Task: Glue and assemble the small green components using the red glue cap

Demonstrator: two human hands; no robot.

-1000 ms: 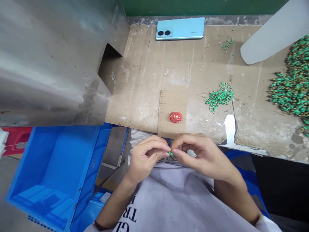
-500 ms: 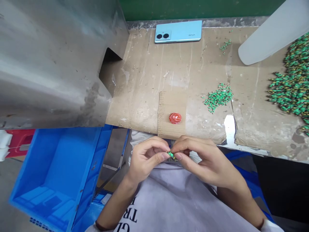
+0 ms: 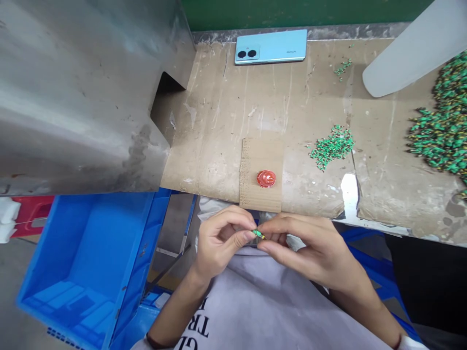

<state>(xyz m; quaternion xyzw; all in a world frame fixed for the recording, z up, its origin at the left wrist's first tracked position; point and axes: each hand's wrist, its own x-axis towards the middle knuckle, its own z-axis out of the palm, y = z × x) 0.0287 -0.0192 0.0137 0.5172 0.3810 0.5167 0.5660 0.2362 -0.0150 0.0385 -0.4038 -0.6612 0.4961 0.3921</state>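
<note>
A tiny green-and-yellow part (image 3: 259,235) is pinched between my left hand (image 3: 222,244) and my right hand (image 3: 302,250), just above my chest. Thumb and fingertips of both hands close on it, hiding part of it. Just beyond my fingers, a round red cap (image 3: 266,179) lies on a small cardboard square (image 3: 260,160). To its right is a small heap of similar green parts (image 3: 332,147). A much larger heap (image 3: 443,129) lies at the right edge, and a few more (image 3: 342,69) are scattered further back.
The bench is covered in worn cardboard (image 3: 222,136). A steel housing (image 3: 80,102) juts in on the left, above a blue plastic crate (image 3: 85,272). A pale blue vivo phone (image 3: 270,46) lies at the back edge, and a white curved panel (image 3: 412,53) overhangs the right.
My fingers have shifted slightly on the small part, which now points more to the right. My right hand sits a little lower. The view has moved only slightly.
</note>
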